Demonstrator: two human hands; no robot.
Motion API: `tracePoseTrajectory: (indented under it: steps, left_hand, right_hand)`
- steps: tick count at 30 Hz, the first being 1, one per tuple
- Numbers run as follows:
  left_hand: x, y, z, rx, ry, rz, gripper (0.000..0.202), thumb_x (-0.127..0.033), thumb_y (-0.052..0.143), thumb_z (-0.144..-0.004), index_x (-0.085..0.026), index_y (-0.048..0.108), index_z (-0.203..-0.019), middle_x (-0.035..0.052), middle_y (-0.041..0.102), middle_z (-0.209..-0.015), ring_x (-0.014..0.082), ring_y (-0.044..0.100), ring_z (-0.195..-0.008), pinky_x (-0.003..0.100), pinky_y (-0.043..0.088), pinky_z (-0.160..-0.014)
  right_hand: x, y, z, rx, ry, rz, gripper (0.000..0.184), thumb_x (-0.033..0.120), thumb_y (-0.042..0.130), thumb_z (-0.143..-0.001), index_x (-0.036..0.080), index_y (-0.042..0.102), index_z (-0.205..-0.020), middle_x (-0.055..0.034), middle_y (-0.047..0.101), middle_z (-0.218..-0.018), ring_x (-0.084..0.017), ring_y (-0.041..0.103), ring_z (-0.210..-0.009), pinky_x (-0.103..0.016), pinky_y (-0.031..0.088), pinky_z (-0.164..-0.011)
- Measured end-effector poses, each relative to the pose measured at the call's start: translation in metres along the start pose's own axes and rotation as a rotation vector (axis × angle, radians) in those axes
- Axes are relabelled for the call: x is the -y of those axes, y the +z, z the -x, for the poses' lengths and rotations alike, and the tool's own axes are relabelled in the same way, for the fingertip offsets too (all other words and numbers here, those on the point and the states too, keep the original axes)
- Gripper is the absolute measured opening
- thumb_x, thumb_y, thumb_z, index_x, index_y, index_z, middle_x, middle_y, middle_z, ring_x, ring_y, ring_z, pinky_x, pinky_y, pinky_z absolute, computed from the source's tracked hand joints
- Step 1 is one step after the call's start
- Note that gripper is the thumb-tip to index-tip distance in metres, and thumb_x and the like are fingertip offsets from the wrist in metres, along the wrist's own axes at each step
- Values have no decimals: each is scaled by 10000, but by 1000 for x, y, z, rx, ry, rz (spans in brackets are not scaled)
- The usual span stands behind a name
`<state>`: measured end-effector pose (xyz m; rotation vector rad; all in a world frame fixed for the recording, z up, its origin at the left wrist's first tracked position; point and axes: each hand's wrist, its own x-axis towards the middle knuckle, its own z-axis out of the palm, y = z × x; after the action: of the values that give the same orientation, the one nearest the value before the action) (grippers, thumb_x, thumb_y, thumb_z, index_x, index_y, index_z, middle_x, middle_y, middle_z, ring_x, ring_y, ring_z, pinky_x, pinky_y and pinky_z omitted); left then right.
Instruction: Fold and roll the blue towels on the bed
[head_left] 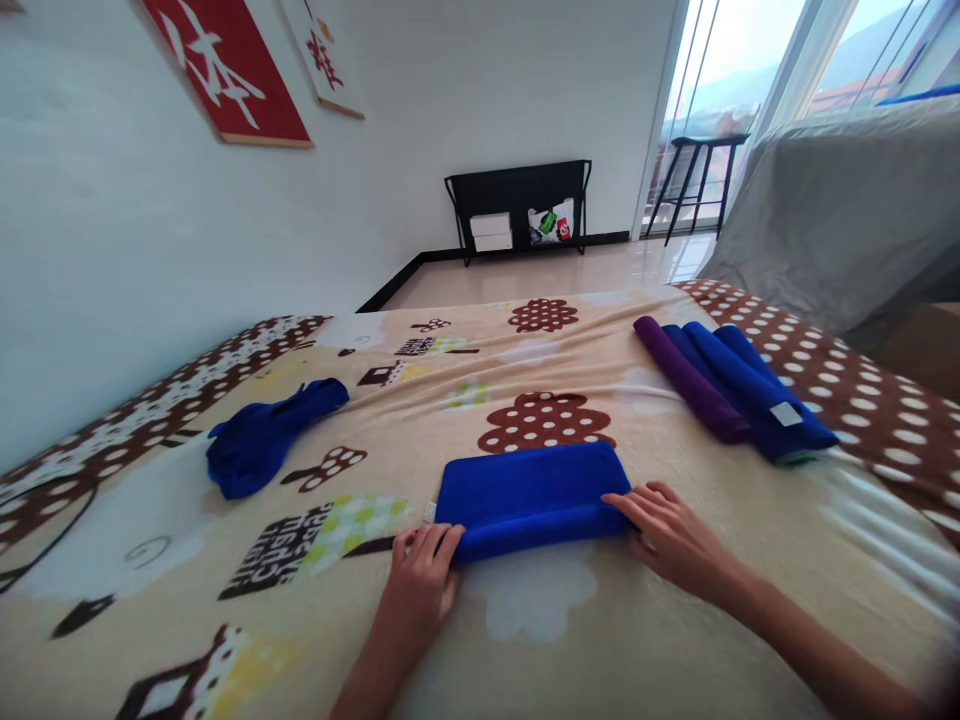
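In front of me on the bed, a blue towel lies flat at the back, and its near edge is rolled into a thick tube. My left hand is closed on the left end of that roll, fingers bent over it. At the other end, my right hand grips the roll, its fingers reaching over the right edge. A small white tag sticks out at the towel's left side. Thumbs are partly hidden.
A crumpled blue cloth lies to the left. On the right rest a rolled purple towel and several rolled blue towels. Beneath everything is a patterned blanket. A black rack stands by the far wall.
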<state>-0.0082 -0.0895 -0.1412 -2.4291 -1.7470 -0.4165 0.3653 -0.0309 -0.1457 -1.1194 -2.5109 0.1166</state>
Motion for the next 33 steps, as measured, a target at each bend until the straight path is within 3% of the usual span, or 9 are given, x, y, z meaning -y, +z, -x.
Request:
tracePoseTrajectory:
  steps: [6, 8, 11, 15, 19, 22, 25, 28, 33]
  left_hand:
    - [-2, -39, -12, 349, -12, 134, 420, -42, 463, -772, -209, 628, -1120, 50, 698, -1037, 227, 628, -986, 464, 377, -980]
    - [-11, -37, -13, 317, -58, 26, 411, -39, 466, -766, -215, 661, -1082, 80, 692, -1083, 263, 621, -1043, 510, 364, -983]
    - [-39, -24, -16, 110, -94, -138, 483, -25, 460, -778, -202, 645, -1188, 138, 627, -1287, 308, 561, -1196, 538, 343, -1002]
    - [-67, -6, -15, 38, 203, -55, 547, -159, 477, -901, -199, 427, -1444, 74, 517, -1459, 214, 470, -1328, 401, 347, -1073]
    - [-38, -5, 2, 76, 234, -105, 624, -380, 452, -970, -246, 224, -1536, 46, 410, -1539, 210, 399, -1393, 420, 313, -1121]
    - [-20, -9, 6, 85, 148, -117, 617, -404, 429, -981, -255, 209, -1539, 59, 417, -1533, 223, 399, -1397, 471, 276, -1145]
    - [-37, -7, -14, 140, 148, -64, 556, -389, 371, -1004, -247, 248, -1527, 58, 383, -1551, 224, 368, -1420, 513, 249, -1162]
    - [-54, -1, -41, 228, 167, 34, 496, -394, 337, -1014, -261, 343, -1492, 22, 407, -1538, 181, 386, -1410, 432, 333, -1137]
    - [-16, 10, -50, 210, -39, 21, 538, -490, 318, -1005, -210, 427, -1451, 111, 462, -1495, 252, 437, -1378, 501, 374, -1086]
  right_hand:
    - [11, -16, 8, 177, 102, -91, 314, 89, 453, -841, 207, 595, -1096, -45, 672, -1027, -193, 608, -957, -409, 417, -919]
    - [21, -9, 8, 106, 128, 17, 287, 89, 467, -834, 191, 626, -1050, -78, 662, -1099, -231, 596, -1022, -440, 414, -935]
    - [46, 7, -1, -48, 93, 171, 389, 72, 457, -840, 158, 617, -1185, -126, 573, -1332, -283, 526, -1205, -482, 371, -1016]
    - [68, 25, -15, 4, -40, 93, 520, 202, 452, -936, 201, 416, -1454, -82, 457, -1479, -232, 440, -1340, -449, 358, -1082]
    - [41, 21, -4, 92, 33, 41, 614, 443, 457, -971, 234, 296, -1525, -81, 400, -1515, -241, 391, -1388, -486, 361, -1100]
    - [27, 14, 0, 52, 118, 56, 582, 517, 408, -983, 205, 404, -1474, -117, 475, -1457, -258, 421, -1369, -523, 328, -1121]
    - [45, 18, -18, 39, 107, 44, 570, 538, 375, -991, 184, 485, -1423, -131, 476, -1452, -278, 416, -1370, -537, 306, -1131]
    - [61, 27, -40, 104, 70, -10, 592, 603, 343, -979, 241, 483, -1426, -78, 468, -1465, -239, 449, -1349, -475, 376, -1101]
    - [25, 29, -41, 102, 182, 38, 642, 620, 299, -981, 200, 469, -1436, -129, 417, -1491, -283, 395, -1385, -542, 365, -1086]
